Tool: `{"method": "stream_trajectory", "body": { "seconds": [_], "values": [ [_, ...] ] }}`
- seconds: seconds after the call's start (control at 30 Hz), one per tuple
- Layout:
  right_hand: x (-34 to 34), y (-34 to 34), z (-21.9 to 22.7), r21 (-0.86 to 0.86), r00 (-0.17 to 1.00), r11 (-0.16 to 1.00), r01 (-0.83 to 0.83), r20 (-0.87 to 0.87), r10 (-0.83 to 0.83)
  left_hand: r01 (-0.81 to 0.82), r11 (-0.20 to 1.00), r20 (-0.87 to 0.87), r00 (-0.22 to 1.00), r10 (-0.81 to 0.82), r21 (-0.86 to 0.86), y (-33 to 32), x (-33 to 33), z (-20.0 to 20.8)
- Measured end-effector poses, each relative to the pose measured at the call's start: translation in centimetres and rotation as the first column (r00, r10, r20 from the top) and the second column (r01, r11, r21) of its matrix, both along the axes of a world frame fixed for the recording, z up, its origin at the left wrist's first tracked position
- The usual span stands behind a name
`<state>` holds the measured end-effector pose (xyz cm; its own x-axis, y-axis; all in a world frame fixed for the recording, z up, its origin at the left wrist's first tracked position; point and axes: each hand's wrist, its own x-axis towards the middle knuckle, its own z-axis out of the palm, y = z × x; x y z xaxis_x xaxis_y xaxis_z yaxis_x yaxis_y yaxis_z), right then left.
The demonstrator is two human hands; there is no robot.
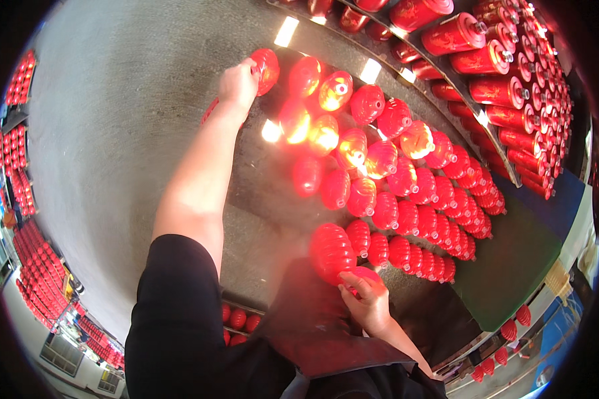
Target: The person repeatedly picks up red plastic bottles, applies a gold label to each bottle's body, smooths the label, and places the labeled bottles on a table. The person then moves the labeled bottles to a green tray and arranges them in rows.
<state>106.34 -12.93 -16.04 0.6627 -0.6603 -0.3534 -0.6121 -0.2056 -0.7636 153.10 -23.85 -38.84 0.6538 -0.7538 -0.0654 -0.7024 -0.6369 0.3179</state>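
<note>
My left hand [238,90] reaches far out, its fingers closed on a glossy red lantern-shaped bottle [266,71]. More red shows beside that wrist, partly hidden by the arm. Close to my body, my right hand [367,302] is closed at the lower end of a larger-looking, ribbed red bottle [331,253]. Another red piece [366,272] shows just behind its fingers; whether it is also gripped is unclear. Between and beyond the hands, several rows of similar red ribbed bottles [385,210] stretch to the right, many with clear necks. Strong light glares off some.
A rack [469,100] at upper right holds many red cylinders with clear knobs. Beside the rows lies a green panel [506,279]. Red pieces fill a tray [229,296] near my left arm. More racks of red items [40,266] line the far left, past the grey floor [113,166].
</note>
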Motion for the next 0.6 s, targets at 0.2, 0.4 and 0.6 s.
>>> {"method": "stream_trajectory", "body": {
  "seconds": [0.2,0.4,0.6],
  "values": [
    [1.2,0.1,-3.2,0.107,0.999,0.994,-0.031,-0.005,0.032,0.031,0.998,-0.007,1.000,-0.030,0.048,-3.4,0.4,-4.4],
    [2.3,0.4,-5.3,0.166,1.000,0.986,-0.012,-0.019,0.016,-0.009,0.997,-0.033,0.999,0.011,0.071,-4.8,0.1,-6.1],
    [3.3,0.6,-6.4,0.162,0.998,0.985,-0.059,-0.012,0.062,-0.034,0.996,-0.055,0.998,0.039,0.087,-4.6,0.4,-6.3]
  ]
}}
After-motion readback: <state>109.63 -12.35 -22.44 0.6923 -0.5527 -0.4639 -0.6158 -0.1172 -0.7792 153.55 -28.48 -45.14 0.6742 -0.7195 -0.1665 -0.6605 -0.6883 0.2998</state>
